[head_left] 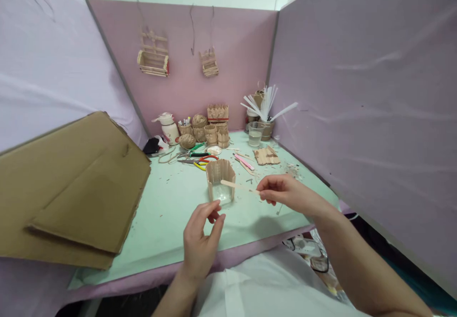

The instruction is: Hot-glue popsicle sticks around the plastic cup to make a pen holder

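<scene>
My right hand (282,191) pinches a flat wooden craft stick (235,185) by one end. The stick's rounded far end lies in front of a small container (220,169), which stands on the table with wooden sticks around its back and sides and a clear, glassy front. My left hand (204,226) is just below the container's near edge, thumb and fingers apart and holding nothing. Whether its fingertips touch the container I cannot tell. Behind the container lie pliers with red and yellow handles (205,160).
Large cardboard sheets (78,188) cover the table's left side. Twine balls (187,141), stick-covered pots (211,135) and a white jug (169,129) line the back. At right are a clear cup (255,135), white strips (266,103), a stick panel (267,155) and a pink cutter (244,162).
</scene>
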{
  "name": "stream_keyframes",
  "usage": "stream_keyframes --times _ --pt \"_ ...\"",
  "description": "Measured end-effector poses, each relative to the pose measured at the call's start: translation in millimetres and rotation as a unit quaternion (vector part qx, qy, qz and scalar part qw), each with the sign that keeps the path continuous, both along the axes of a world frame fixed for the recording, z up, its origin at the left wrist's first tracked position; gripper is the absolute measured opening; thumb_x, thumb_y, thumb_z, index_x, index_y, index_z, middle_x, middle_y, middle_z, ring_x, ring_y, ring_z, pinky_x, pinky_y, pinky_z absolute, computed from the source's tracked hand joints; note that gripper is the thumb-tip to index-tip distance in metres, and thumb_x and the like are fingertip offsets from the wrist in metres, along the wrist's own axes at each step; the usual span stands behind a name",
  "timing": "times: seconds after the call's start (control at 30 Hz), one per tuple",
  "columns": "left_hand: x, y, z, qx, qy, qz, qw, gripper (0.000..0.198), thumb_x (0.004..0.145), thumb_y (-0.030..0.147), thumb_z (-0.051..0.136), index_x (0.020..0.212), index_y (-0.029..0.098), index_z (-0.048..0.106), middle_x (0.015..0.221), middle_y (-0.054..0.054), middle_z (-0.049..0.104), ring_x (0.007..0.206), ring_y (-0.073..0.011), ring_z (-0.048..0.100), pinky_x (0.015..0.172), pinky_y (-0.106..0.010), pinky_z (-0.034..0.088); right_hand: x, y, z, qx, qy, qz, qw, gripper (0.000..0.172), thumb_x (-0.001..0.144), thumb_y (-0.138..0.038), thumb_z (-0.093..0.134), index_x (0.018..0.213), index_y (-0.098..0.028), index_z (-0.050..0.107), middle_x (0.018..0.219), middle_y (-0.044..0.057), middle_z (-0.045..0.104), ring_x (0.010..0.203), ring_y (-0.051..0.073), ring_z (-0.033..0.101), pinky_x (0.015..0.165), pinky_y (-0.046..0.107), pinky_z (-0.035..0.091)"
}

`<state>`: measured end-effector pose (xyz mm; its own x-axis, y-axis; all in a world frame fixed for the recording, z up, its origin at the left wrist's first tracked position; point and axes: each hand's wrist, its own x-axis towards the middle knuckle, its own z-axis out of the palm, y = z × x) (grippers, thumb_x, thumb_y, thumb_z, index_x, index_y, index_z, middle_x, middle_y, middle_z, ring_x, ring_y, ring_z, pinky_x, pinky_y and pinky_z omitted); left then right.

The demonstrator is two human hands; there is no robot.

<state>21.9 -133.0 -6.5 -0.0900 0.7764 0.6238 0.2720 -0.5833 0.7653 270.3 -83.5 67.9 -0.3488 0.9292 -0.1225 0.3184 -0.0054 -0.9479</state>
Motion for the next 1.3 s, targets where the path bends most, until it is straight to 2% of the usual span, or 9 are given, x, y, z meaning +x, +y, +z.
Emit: stream_keyframes --times 0.13,0.23,0.43,0.83,0.93,1.07,1.13,1.23,1.3 --pt "9.2 -0.7 -20.6 -0.154 -0.266 -0.022 0.951 0.033 0.078 0.027 0.076 0.111 0.024 0.072 0.084 -0.002 0.069 0.074 -0.0108 0.064 0.066 -0.02 0.053 -21.9 -4.1 -22.6 -0.07 0.095 0.065 0.991 0.025 0.072 -0.036 0.077 0.084 -0.016 0.069 0.067 -0.003 0.063 0.059 0.008 0.052 0.059 0.023 0.041" --pt "4.3 -0.9 -25.8 -0.177 -0.369 -0.021 0.912 0.026 0.069 0.033 0.083 0.092 0.022 0.077 0.078 -0.001 0.07 0.065 -0.0086 0.061 0.061 -0.018 0.052 -32.1 -7.8 -41.1 -0.122 0.139 0.092 0.978 0.03 0.07 -0.039 0.081 0.083 -0.015 0.069 0.066 -0.003 0.064 0.057 0.007 0.052 0.057 0.022 0.04" --pt "2.3 -5.5 -26.8 -0.18 -0.401 0.005 0.898 0.03 0.06 0.035 0.089 0.085 0.023 0.077 0.081 -0.002 0.074 0.068 -0.0093 0.064 0.065 -0.02 0.055 -40.6 -14.6 -57.3 -0.175 0.17 0.114 0.963 0.033 0.067 -0.042 0.084 0.08 -0.015 0.069 0.064 -0.003 0.064 0.055 0.007 0.053 0.055 0.022 0.041" --pt "2.7 -6.6 -24.8 -0.192 -0.414 0.046 0.889 0.034 0.057 0.039 0.09 0.079 0.019 0.076 0.081 -0.005 0.075 0.071 -0.0136 0.068 0.065 -0.023 0.059 -44.3 -18.0 -55.8 -0.169 0.137 0.117 0.969 0.037 0.068 -0.045 0.082 0.086 -0.015 0.069 0.068 -0.002 0.064 0.059 0.009 0.055 0.062 0.024 0.045" --pt "-2.7 -6.1 -26.3 -0.191 -0.41 0.062 0.89 0.033 0.058 0.04 0.09 0.08 0.019 0.076 0.082 -0.004 0.075 0.075 -0.0143 0.069 0.068 -0.024 0.06 -30.8 -21.6 -44.0 -0.108 0.065 0.091 0.988 0.04 0.075 -0.047 0.075 0.101 -0.017 0.068 0.084 0.002 0.068 0.069 0.013 0.061 0.071 0.028 0.049" --pt "-11.8 -2.8 -34.2 -0.18 -0.414 0.089 0.888 0.034 0.058 0.041 0.09 0.081 0.021 0.075 0.083 -0.002 0.076 0.075 -0.0129 0.07 0.069 -0.022 0.058 16.2 -24.5 -30.9 0.049 -0.106 0.019 0.993 0.031 0.084 -0.044 0.061 0.105 -0.022 0.067 0.099 0.005 0.07 0.085 0.02 0.065 0.077 0.032 0.049" --pt "-15.2 -0.2 -40.9 -0.171 -0.404 0.106 0.892 0.033 0.06 0.041 0.089 0.082 0.021 0.075 0.084 -0.002 0.076 0.074 -0.0127 0.069 0.07 -0.023 0.058 44.1 -23.4 -34.0 0.124 -0.228 -0.052 0.964 0.024 0.085 -0.043 0.058 0.096 -0.023 0.066 0.097 0.007 0.07 0.088 0.023 0.065 0.077 0.033 0.048" --pt "-18.4 3.3 -51.9 -0.165 -0.38 0.122 0.902 0.031 0.064 0.042 0.086 0.084 0.02 0.074 0.087 -0.003 0.077 0.074 -0.0137 0.07 0.072 -0.026 0.058 76.3 -19.3 -54.0 0.179 -0.425 -0.141 0.876 0.019 0.078 -0.037 0.066 0.087 -0.02 0.063 0.097 0.012 0.069 0.092 0.03 0.065 0.077 0.036 0.047" --pt "-20.0 4.5 -58.1 -0.164 -0.364 0.127 0.908 0.031 0.066 0.041 0.085 0.085 0.019 0.074 0.089 -0.004 0.077 0.075 -0.0142 0.07 0.074 -0.027 0.058 87.2 -15.2 -72.3 0.181 -0.51 -0.154 0.827 0.024 0.073 -0.036 0.072 0.085 -0.018 0.062 0.096 0.015 0.067 0.093 0.033 0.064 0.079 0.038 0.046"
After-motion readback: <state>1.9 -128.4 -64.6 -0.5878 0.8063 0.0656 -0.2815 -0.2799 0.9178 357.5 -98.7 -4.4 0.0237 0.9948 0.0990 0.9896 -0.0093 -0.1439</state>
